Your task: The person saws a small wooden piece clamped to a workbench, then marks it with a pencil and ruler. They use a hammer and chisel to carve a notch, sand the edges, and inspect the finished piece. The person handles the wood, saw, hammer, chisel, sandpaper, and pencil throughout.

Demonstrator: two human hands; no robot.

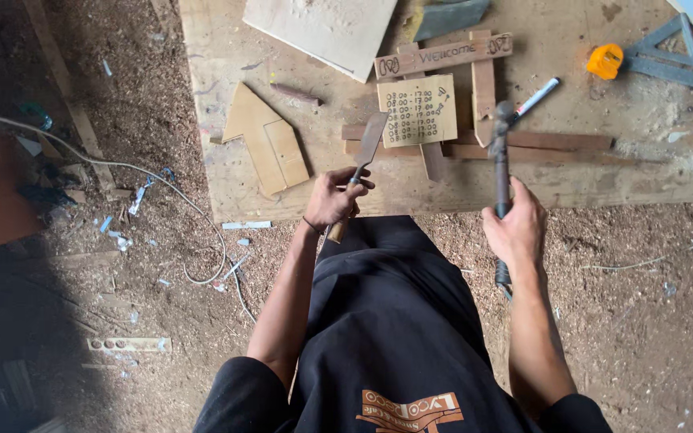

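Both grips are closed tight: the left hand (332, 200) wraps the wooden handle of a chisel (366, 148), its flat blade angled up and forward over the bench (226, 48), while the right hand (515, 228) clasps a hammer (500, 160) partway down its dark shaft, head raised above the wood. Held this way, blade and hammer head both point toward a small wooden sign assembly (443, 104), a pale handwritten board and a lettered plank fixed across brown slats, which lies flat just ahead of the hands. An arrow-shaped cutout (266, 144) rests to its left, a marker (537, 98) to its right, with an orange tape measure (605, 61) and a grey set square (667, 56) farther along. Sawdust covers the dirt floor (643, 321), where a pale cable (146, 176) trails among offcuts.
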